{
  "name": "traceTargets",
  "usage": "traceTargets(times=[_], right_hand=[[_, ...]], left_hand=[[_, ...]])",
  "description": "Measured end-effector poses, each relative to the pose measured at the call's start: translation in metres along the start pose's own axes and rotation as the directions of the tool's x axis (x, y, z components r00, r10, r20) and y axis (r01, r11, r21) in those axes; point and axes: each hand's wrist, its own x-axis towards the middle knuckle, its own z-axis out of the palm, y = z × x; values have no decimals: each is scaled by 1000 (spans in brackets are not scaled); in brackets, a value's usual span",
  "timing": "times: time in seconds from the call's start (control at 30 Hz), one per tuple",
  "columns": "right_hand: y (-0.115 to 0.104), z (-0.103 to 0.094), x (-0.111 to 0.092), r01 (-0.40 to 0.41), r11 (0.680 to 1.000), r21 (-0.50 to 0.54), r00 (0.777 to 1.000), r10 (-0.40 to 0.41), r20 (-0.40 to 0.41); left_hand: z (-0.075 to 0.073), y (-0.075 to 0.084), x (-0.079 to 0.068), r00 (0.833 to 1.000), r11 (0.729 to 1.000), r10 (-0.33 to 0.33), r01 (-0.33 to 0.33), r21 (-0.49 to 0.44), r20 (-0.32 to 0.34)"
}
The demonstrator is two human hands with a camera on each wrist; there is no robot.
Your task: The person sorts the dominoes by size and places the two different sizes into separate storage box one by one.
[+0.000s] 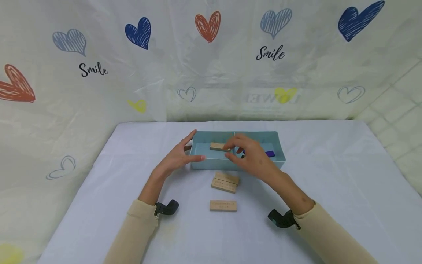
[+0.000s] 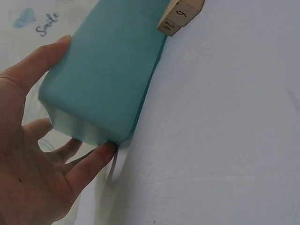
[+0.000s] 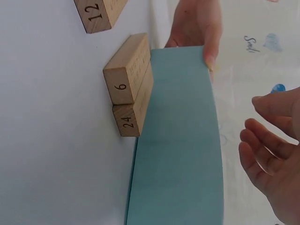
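A light blue two-compartment box point(image 1: 211, 165) stands on the table. My left hand point(image 1: 178, 157) grips its left end, thumb over the front rim and fingers against the end wall. One wooden block point(image 1: 217, 146) lies in the left compartment. Over the divider hovers my right hand point(image 1: 252, 156), fingers loosely bent, thumb and forefinger apart near the block's right end. Nothing shows between its fingers in the right wrist view. A purple piece point(image 1: 270, 153) lies in the right compartment, partly hidden by that hand.
Before the box, a wooden block marked 24 point(image 3: 126, 120) lies against one marked 6 point(image 3: 121, 86). Closer to me is a block marked 12 point(image 3: 95, 16). A white cloth point(image 1: 188, 234) covers the table; a heart-printed sheet point(image 1: 224, 66) hangs behind.
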Motion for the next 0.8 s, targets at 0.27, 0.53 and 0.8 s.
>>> traceTargets(times=[0.27, 0.53, 0.8], right_hand=[[-7, 0, -10, -10, 999, 30, 999, 9, 38], [-11, 2, -19, 10, 999, 50, 998, -13, 56], [-17, 1, -24, 6, 996, 88, 995, -15, 97]], left_hand=[[-2, -1, 0, 1000, 1000, 16, -16, -2, 1], [-2, -2, 1, 1000, 1000, 20, -20, 1, 8], [-1, -3, 1, 1000, 1000, 20, -20, 8, 8]])
